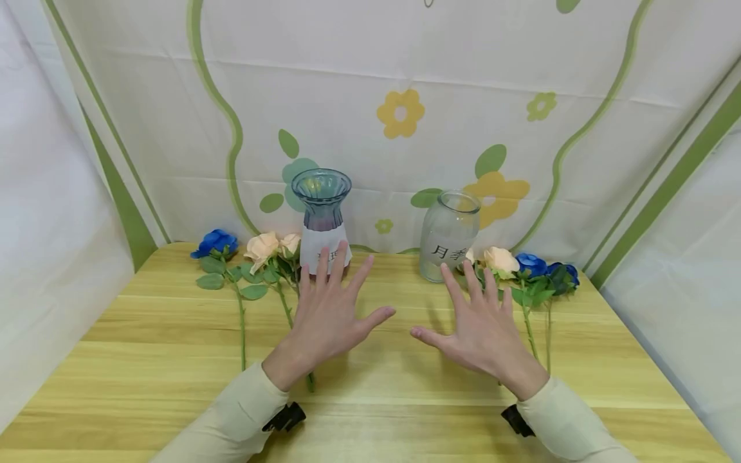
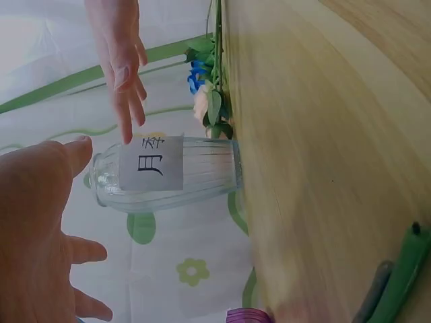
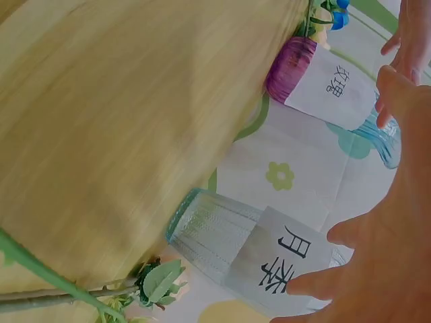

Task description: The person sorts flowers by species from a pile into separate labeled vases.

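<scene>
Both hands hover over the table with fingers spread and nothing in them. My left hand (image 1: 329, 316) overlaps the lower part of a blue-topped, purple-based glass vase (image 1: 321, 199) in the head view; a white paper label (image 3: 331, 86) is on that vase. My right hand (image 1: 483, 328) reaches toward a clear glass jar (image 1: 450, 222), whose paper label (image 2: 153, 163) carries black characters. Left of the blue vase lie a blue flower (image 1: 215, 244) and peach flowers (image 1: 263, 248) on green stems. Beside the clear jar are another peach flower (image 1: 501, 261) and blue flowers (image 1: 531, 264).
The wooden table (image 1: 370, 424) ends at a white curtain (image 1: 324, 38) printed with flowers and green lines. Flower stems (image 1: 242, 328) point toward the near edge on both sides. Black straps (image 1: 283, 418) sit at the wrists, below the light sleeves.
</scene>
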The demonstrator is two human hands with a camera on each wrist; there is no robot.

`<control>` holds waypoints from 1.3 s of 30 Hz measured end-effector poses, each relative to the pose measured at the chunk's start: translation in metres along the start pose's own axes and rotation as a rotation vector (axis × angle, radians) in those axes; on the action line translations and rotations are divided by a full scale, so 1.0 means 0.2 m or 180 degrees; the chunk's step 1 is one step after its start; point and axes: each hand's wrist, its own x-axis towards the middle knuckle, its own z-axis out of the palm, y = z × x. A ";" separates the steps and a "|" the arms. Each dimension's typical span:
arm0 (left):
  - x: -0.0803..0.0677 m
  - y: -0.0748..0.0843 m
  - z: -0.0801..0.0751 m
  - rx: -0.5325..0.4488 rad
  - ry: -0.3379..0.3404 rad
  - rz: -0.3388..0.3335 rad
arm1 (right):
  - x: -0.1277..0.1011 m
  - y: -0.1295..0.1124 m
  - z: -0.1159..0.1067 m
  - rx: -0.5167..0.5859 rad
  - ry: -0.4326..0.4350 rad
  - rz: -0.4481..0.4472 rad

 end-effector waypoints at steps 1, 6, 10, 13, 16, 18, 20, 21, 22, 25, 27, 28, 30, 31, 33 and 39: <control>0.00 0.00 0.00 0.0011 0.0003 -0.0003 | 0.00 0.01 0.00 0.0019 0.0022 -0.0008; 0.04 0.04 -0.02 -0.0178 -0.0025 -0.0016 | -0.01 0.06 -0.04 0.0199 0.0132 0.0013; 0.10 0.08 -0.03 -0.0520 -0.0002 -0.0006 | -0.02 0.14 -0.06 0.0536 0.0206 0.0110; 0.17 0.11 -0.03 -0.0799 0.0096 0.0077 | -0.01 0.21 -0.06 0.0936 0.0252 0.0246; 0.24 0.15 -0.04 -0.1102 0.0191 0.0168 | -0.01 0.30 -0.05 0.1361 0.0225 0.0521; 0.30 0.17 -0.05 -0.1346 0.0233 0.0223 | -0.01 0.35 -0.04 0.1638 0.0188 0.0725; 0.36 0.20 -0.06 -0.1600 0.0218 0.0197 | -0.01 0.39 -0.04 0.1932 0.0093 0.0935; 0.39 0.22 -0.06 -0.1751 0.0201 0.0178 | -0.01 0.41 -0.03 0.2089 0.0034 0.1016; 0.42 0.23 -0.07 -0.1910 0.0190 0.0156 | -0.01 0.43 -0.03 0.2207 -0.0016 0.1087; 0.51 0.28 -0.06 -0.2310 0.0139 0.0017 | -0.02 0.49 -0.01 0.2564 -0.0180 0.1235; 0.57 0.30 -0.05 -0.2501 0.0114 -0.0074 | -0.02 0.52 0.00 0.2714 -0.0263 0.1310; 0.60 0.32 -0.04 -0.2586 0.0109 -0.0119 | -0.02 0.53 0.01 0.2779 -0.0290 0.1343; 0.65 0.34 -0.02 -0.2710 0.0080 -0.0210 | -0.02 0.56 0.02 0.2871 -0.0336 0.1415; 0.68 0.36 -0.02 -0.2771 0.0069 -0.0243 | -0.02 0.57 0.03 0.2897 -0.0351 0.1455; 0.73 0.38 0.00 -0.2892 0.0029 -0.0307 | -0.01 0.58 0.04 0.2941 -0.0375 0.1540; 0.82 0.44 0.06 -0.3211 -0.0117 -0.0463 | 0.02 0.58 0.07 0.2780 -0.0439 0.1739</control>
